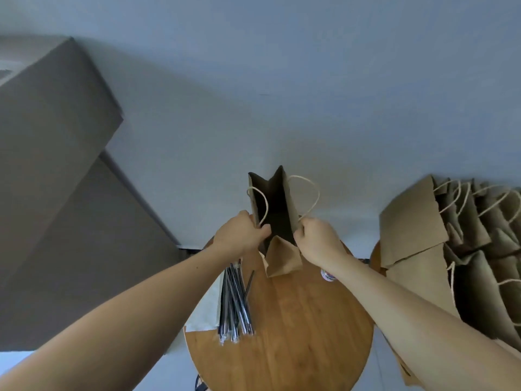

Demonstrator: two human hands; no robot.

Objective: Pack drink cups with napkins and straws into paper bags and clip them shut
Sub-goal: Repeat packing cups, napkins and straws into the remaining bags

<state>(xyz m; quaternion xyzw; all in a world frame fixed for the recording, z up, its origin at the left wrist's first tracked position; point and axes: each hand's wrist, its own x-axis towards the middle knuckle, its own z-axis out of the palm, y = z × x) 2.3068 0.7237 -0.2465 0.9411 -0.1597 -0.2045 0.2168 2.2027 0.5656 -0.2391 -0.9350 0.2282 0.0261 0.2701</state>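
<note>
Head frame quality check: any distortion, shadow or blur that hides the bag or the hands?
Head view: the wide-angle bend stretches both forearms, and the cardboard boxes look tilted; the light is soft and dim, with no glare; the open paper bag is black inside, so its contents are unreadable; the left hand and right hand are sharp, each grip on the bag's rim clear; the straws are slightly soft.

Small printed object (327,275) mostly hidden behind right forearm (389,303); bag stack (417,224) cut by right edge.

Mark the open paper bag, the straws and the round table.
open paper bag (282,259), head view, near side panel.
straws (235,306), head view, middle of the bundle.
round table (298,334), head view, bare wooden top.
</note>
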